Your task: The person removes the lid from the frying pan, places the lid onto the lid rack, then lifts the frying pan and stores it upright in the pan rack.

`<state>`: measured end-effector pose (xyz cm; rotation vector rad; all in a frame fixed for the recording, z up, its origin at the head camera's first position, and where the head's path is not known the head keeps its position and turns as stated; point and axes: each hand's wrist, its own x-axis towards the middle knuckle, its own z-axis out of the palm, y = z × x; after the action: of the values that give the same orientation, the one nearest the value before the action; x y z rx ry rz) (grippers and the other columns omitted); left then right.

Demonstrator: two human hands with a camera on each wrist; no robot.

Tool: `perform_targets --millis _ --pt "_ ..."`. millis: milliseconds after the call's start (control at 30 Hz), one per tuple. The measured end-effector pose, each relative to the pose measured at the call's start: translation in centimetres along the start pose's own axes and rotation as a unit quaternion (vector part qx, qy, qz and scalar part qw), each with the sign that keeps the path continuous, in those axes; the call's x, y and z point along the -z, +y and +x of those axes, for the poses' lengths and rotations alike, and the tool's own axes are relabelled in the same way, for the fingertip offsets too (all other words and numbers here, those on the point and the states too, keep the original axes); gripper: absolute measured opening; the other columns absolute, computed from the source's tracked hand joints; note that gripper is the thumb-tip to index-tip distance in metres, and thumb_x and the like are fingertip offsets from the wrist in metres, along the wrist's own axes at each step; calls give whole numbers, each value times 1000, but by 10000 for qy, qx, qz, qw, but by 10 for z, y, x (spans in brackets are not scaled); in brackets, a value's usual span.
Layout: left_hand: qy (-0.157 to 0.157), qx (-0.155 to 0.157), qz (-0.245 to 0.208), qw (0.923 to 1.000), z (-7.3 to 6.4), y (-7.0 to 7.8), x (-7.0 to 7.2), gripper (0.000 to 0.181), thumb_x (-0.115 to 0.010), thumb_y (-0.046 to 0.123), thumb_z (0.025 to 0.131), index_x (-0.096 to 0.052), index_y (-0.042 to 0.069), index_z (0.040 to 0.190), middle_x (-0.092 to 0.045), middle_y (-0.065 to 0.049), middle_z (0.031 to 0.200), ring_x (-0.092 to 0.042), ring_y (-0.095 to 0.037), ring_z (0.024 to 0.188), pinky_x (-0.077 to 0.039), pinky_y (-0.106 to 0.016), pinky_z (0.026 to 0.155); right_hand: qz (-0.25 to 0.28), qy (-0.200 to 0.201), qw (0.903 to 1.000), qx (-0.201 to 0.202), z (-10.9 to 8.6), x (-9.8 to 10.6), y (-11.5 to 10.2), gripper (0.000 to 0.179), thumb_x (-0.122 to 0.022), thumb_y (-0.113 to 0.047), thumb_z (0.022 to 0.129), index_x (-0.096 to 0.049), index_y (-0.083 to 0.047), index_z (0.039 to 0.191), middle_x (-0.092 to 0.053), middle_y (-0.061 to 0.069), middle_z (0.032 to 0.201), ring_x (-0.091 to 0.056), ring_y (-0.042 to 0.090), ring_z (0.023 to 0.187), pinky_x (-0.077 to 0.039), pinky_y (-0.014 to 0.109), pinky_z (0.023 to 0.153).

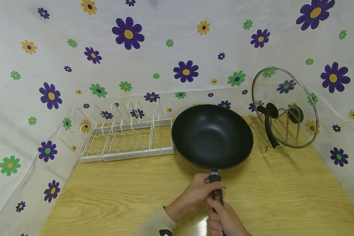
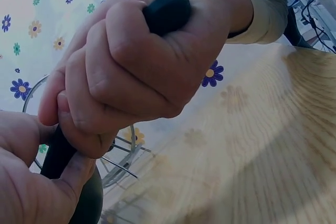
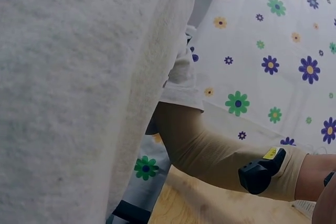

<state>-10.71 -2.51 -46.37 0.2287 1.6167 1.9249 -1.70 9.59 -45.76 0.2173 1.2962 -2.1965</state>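
- Right hand (image 1: 226,219) curled round the handle (image 1: 217,196), left hand (image 1: 198,189) gripping it just ahead; both grips should be firm.
- Pan (image 1: 212,137) beyond both hands, opening upward: best held level.
- Rack (image 1: 129,155) ahead-left, lid (image 1: 286,106) ahead-right of the hands: steering clear of both seems wise.

A round black wok (image 1: 211,139); left of it, a white wire rack (image 1: 138,154); below, a yellow wood-grained tabletop (image 1: 121,188); behind, a white cloth (image 1: 165,19) with purple, green and yellow flowers.
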Motion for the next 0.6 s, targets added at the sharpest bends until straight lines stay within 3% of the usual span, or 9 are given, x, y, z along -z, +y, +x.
perform_targets --millis 167,400,600 --pt "-81 -189 11 9998 1 6 1 13 -72 5 92 -67 -6 98 -75 -14 87 -73 -14 74 -57 -21 65 -43 14 10000 42 -1 -5 -4 28 -43 -27 107 -38 -17 81 -35 -14 55 -32 -2 42 -30 14 42" --pt "-56 -271 195 9994 -2 14 2 15 -73 5 92 -68 -7 98 -73 -28 94 -73 -14 73 -58 -22 65 11 -187 9997 138 -3 -9 -9 32 -42 -27 108 -38 -18 78 -35 -15 54 -36 -2 42 -32 14 42" --pt "6 -185 340 9993 -8 23 2 15 -74 9 92 -69 -5 98 -75 -12 85 -73 -15 73 -57 -22 64 325 -497 9981 164 -6 -15 -12 34 -41 -27 109 -39 -20 76 -38 -15 53 -39 -3 42 -33 13 42"
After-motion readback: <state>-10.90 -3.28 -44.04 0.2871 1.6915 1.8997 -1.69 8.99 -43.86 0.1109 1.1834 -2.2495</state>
